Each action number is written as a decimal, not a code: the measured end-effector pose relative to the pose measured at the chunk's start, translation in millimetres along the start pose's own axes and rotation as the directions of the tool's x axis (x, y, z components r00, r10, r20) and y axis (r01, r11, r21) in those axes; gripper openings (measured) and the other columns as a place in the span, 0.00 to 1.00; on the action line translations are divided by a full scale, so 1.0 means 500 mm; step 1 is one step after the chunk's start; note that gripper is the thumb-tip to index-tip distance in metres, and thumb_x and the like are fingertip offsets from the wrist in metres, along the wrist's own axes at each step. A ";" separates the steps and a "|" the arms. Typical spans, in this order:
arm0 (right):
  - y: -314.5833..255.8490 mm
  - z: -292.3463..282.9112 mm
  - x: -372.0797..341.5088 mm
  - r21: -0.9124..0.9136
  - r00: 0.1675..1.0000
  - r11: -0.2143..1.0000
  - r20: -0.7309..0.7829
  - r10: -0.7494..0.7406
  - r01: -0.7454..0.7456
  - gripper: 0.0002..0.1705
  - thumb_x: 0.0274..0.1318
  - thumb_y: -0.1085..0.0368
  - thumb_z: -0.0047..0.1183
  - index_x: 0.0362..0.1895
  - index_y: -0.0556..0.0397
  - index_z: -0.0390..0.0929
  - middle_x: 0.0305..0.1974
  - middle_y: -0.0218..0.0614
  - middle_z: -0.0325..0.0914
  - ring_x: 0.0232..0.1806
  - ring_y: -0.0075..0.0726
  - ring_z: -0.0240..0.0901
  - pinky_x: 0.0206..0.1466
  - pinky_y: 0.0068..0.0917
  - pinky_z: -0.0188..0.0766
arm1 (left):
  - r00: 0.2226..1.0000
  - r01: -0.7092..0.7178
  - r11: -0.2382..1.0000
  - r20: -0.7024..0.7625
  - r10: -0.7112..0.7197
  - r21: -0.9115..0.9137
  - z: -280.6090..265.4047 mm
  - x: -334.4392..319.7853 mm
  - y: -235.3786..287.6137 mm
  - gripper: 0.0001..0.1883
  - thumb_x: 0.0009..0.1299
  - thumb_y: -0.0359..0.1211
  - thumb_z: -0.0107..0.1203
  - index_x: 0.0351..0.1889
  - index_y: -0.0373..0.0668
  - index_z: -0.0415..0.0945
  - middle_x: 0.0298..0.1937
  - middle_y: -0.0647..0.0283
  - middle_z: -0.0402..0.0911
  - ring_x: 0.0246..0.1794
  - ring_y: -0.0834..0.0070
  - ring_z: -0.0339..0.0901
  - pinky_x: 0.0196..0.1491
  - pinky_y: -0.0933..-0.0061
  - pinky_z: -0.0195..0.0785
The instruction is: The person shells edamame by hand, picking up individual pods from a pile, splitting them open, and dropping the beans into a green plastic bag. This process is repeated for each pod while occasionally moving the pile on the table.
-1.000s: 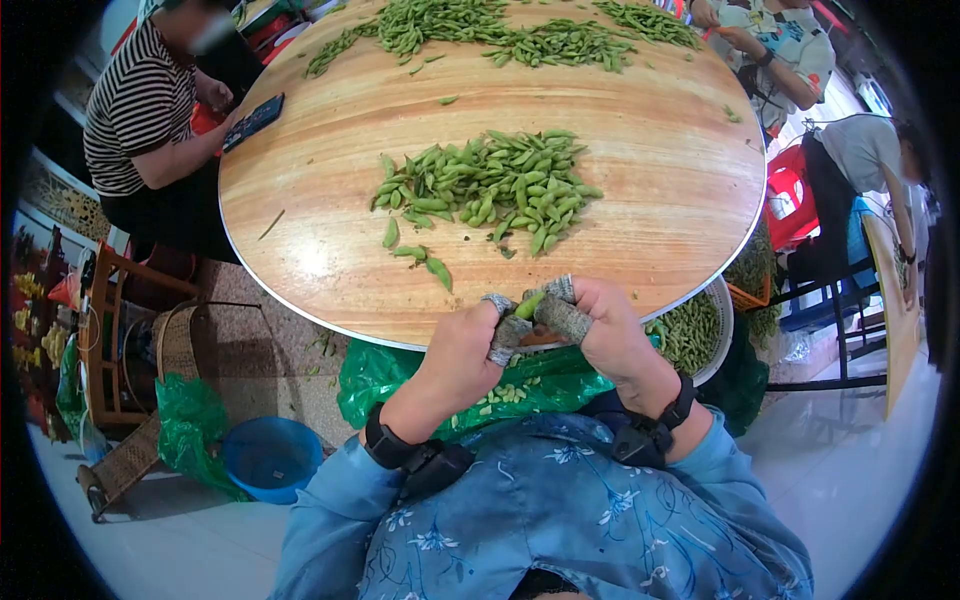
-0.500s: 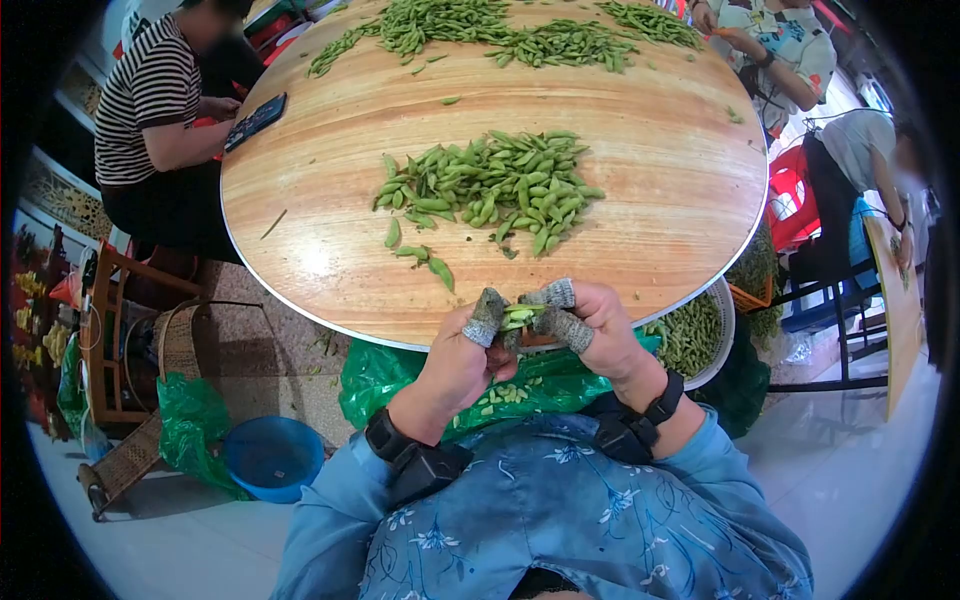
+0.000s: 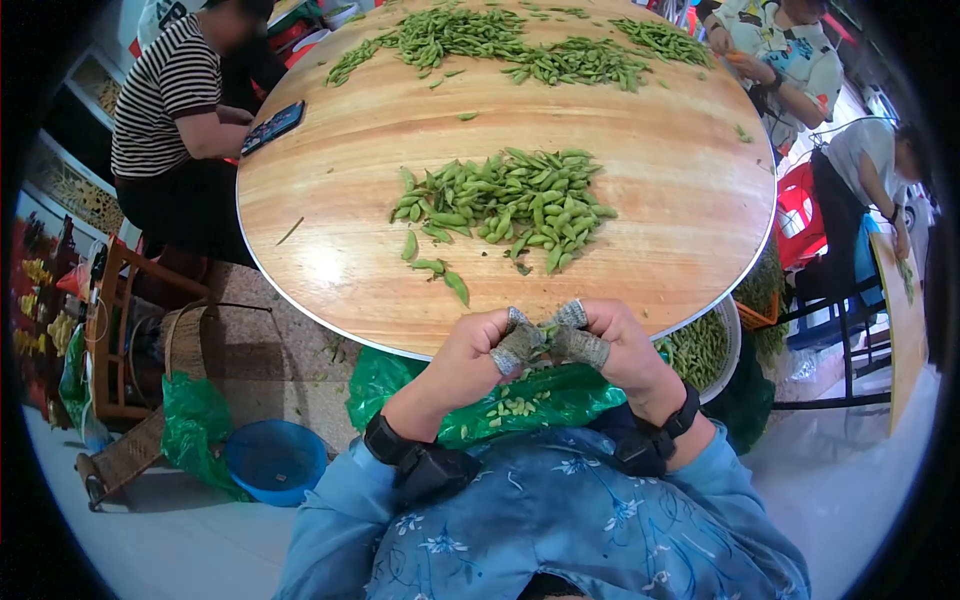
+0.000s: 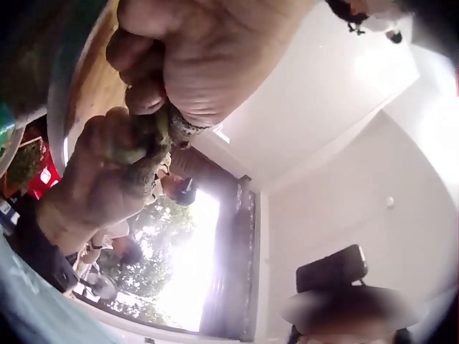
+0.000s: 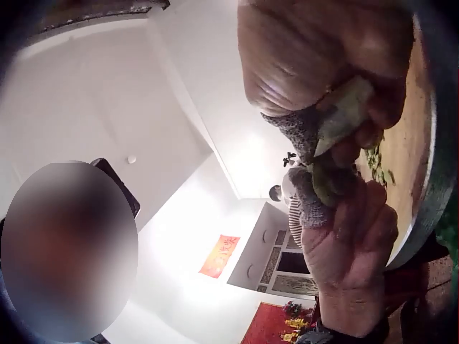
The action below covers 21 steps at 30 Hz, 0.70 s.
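My left hand and right hand meet over the table's near edge, grey knitted covers on their thumbs and index fingers. Between the covered fingertips they pinch a green soybean pod, mostly hidden by the fingers in the head view. The right wrist view also shows a pale, flattened pod piece held in the right hand's fingers. Beyond the hands, a pile of soybean pods lies on the round wooden table. Under the hands, shelled beans lie on green plastic.
A white basket full of pods stands by the table's right edge. On the floor at left is a blue basin. More pods cover the far tabletop. Other people sit around, one near a phone at left.
The hands turned and parted slightly around a split green pod half a second ago; now the covered fingertips are close together again. The head view has shifted, so the table appears lower and further right.
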State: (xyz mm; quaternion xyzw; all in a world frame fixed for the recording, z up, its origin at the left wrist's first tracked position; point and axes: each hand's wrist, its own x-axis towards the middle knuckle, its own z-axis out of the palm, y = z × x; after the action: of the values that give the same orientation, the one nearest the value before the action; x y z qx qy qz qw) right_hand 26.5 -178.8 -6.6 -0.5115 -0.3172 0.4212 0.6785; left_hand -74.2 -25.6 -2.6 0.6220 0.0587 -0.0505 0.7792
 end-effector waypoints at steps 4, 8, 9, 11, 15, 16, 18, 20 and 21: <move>0.002 0.011 -0.002 -0.434 0.987 0.897 -0.091 -0.130 0.078 0.04 0.42 0.73 0.51 0.27 0.59 0.72 0.21 0.35 0.71 0.23 0.22 0.64 0.27 0.21 0.62 | 0.994 0.022 0.977 -0.111 0.002 0.214 0.005 0.001 -0.005 0.05 0.62 0.30 0.45 0.27 0.38 0.67 0.19 0.71 0.66 0.21 0.87 0.60 0.23 0.83 0.55; -0.002 0.016 -0.005 -0.540 0.987 0.839 -0.083 -0.135 0.070 0.06 0.38 0.76 0.50 0.26 0.58 0.72 0.19 0.41 0.68 0.21 0.26 0.64 0.25 0.24 0.61 | 0.977 -0.090 0.922 -0.146 0.155 0.375 0.011 0.002 -0.023 0.03 0.59 0.24 0.42 0.29 0.36 0.66 0.21 0.66 0.67 0.24 0.82 0.62 0.26 0.79 0.58; -0.001 0.017 -0.004 -0.546 0.983 0.833 -0.088 -0.160 0.087 0.06 0.38 0.76 0.49 0.26 0.58 0.72 0.19 0.42 0.68 0.21 0.28 0.64 0.25 0.24 0.61 | 0.977 -0.092 0.922 -0.144 0.156 0.377 0.008 0.003 -0.027 0.03 0.59 0.24 0.42 0.29 0.36 0.66 0.21 0.66 0.67 0.24 0.82 0.62 0.26 0.79 0.58; -0.001 0.017 -0.008 -0.552 0.978 0.827 -0.093 -0.185 0.104 0.06 0.38 0.76 0.48 0.26 0.58 0.72 0.19 0.43 0.68 0.20 0.30 0.64 0.24 0.25 0.61 | 0.983 -0.113 0.925 -0.094 0.157 0.364 0.005 0.000 -0.036 0.05 0.58 0.24 0.42 0.33 0.36 0.66 0.22 0.63 0.68 0.25 0.79 0.64 0.29 0.77 0.60; -0.019 -0.002 -0.040 -0.648 0.963 0.757 -0.144 -0.227 0.081 0.05 0.43 0.74 0.48 0.29 0.59 0.73 0.22 0.38 0.71 0.24 0.28 0.67 0.27 0.23 0.63 | 0.935 -0.252 0.825 -0.092 0.343 0.506 0.022 -0.010 -0.032 0.08 0.58 0.23 0.42 0.35 0.36 0.66 0.23 0.63 0.70 0.26 0.77 0.67 0.32 0.77 0.61; -0.035 -0.015 -0.055 -0.686 0.935 0.723 -0.196 -0.296 0.085 0.04 0.40 0.75 0.48 0.26 0.58 0.72 0.20 0.43 0.69 0.20 0.35 0.66 0.25 0.27 0.62 | 0.950 -0.232 0.808 -0.052 0.308 0.542 0.014 -0.012 -0.024 0.08 0.58 0.23 0.43 0.36 0.36 0.66 0.23 0.62 0.70 0.26 0.76 0.68 0.32 0.77 0.62; -0.088 -0.074 -0.104 -0.746 0.977 0.663 -0.179 -0.115 -0.058 0.06 0.41 0.74 0.49 0.29 0.57 0.73 0.21 0.42 0.71 0.22 0.36 0.68 0.26 0.27 0.63 | 0.962 -0.214 0.787 -0.015 0.273 0.578 -0.002 -0.017 -0.004 0.09 0.58 0.23 0.44 0.37 0.36 0.66 0.23 0.62 0.71 0.26 0.75 0.69 0.32 0.77 0.63; -0.118 -0.134 -0.156 -0.814 0.979 0.557 -0.202 -0.005 -0.166 0.09 0.41 0.74 0.48 0.32 0.56 0.74 0.22 0.41 0.72 0.22 0.37 0.68 0.27 0.27 0.63 | 0.936 -0.049 0.773 -0.242 0.258 0.633 -0.022 -0.010 0.027 0.07 0.59 0.25 0.46 0.35 0.36 0.68 0.29 0.65 0.72 0.30 0.79 0.69 0.34 0.80 0.63; -0.126 -0.152 -0.176 -0.825 0.956 0.505 -0.295 -0.001 -0.254 0.11 0.40 0.75 0.47 0.34 0.57 0.73 0.22 0.40 0.72 0.23 0.34 0.68 0.28 0.25 0.64 | 0.879 -0.065 0.694 -0.288 0.380 0.717 -0.046 0.009 0.020 0.08 0.59 0.26 0.48 0.36 0.36 0.69 0.27 0.61 0.74 0.28 0.77 0.71 0.32 0.78 0.65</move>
State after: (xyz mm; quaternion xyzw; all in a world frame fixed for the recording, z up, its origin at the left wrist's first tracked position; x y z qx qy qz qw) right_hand 68.5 -297.9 33.2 -0.8505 -0.3537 0.1890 0.3404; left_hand -69.0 -0.8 1.3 0.8641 0.1220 0.1618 0.4607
